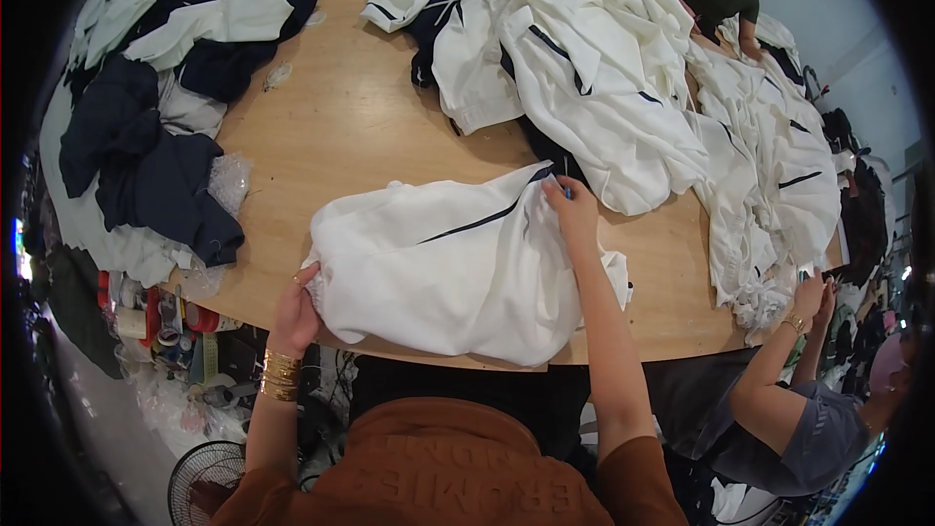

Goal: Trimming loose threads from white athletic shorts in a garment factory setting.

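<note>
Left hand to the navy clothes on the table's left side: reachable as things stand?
Probably yes: mostly bare table lies between the left hand and navy clothes, though it would likely need to release the white garment first.

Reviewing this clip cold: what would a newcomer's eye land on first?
Probably the dark-striped white garment at the near edge of the wooden table, with the left hand at its left end and the right hand at its upper right corner. Next, the big heap of white garments beyond it, toward the right, and the navy and pale clothes piled along the left side.
</note>
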